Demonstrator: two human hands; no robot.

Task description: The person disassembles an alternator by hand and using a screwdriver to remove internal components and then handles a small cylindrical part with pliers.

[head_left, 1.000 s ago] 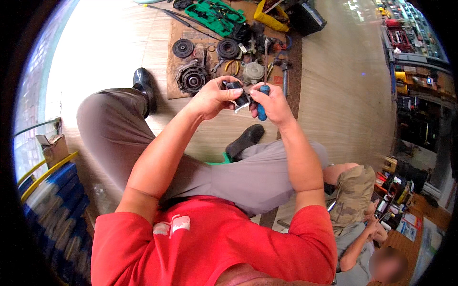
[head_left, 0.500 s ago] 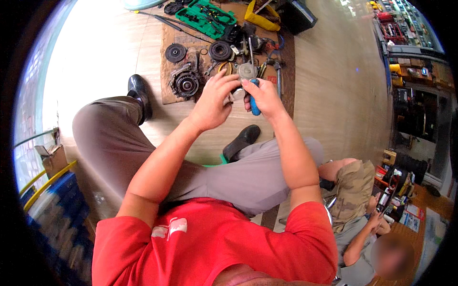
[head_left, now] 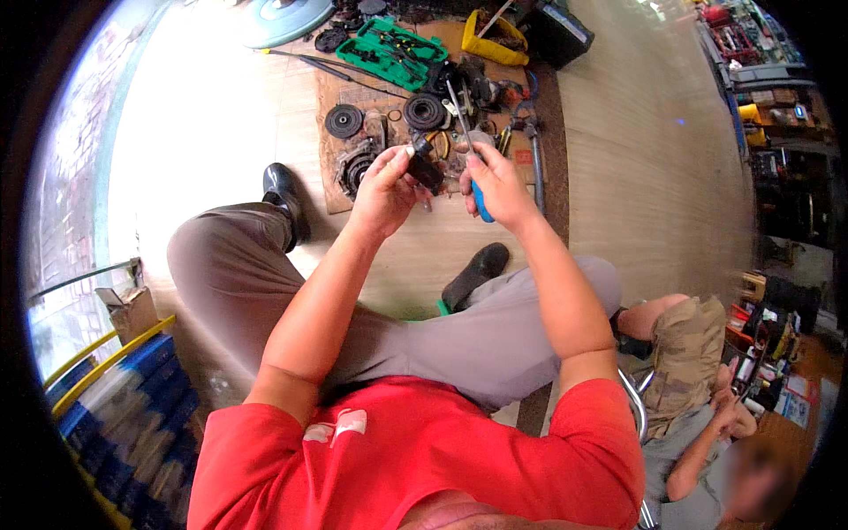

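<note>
My left hand (head_left: 386, 192) is closed around a small black part (head_left: 427, 173), whose exact kind does not show. In my right hand (head_left: 502, 189) is a screwdriver with a blue handle (head_left: 482, 202). Its long metal shaft points up and away over the cardboard (head_left: 334, 196). The two hands are apart, above the near edge of the cardboard. Just beyond the left one lies a dirty, round machine part (head_left: 355, 168), partly hidden by that hand. Two black ribbed pulleys (head_left: 344, 120) (head_left: 424, 111) rest farther back.
A green tool case (head_left: 395, 53) lies open at the back beside a yellow container (head_left: 495, 37) and a black box (head_left: 558, 35). A hammer-like tool (head_left: 533, 155) lies at the cardboard's right. Blue stacked goods (head_left: 132, 397) stand left. Another person (head_left: 698, 442) sits at lower right.
My hands have moved apart. The screwdriver's shaft now points away from me, and the black part shows in my left hand. The whole view has shifted slightly.
</note>
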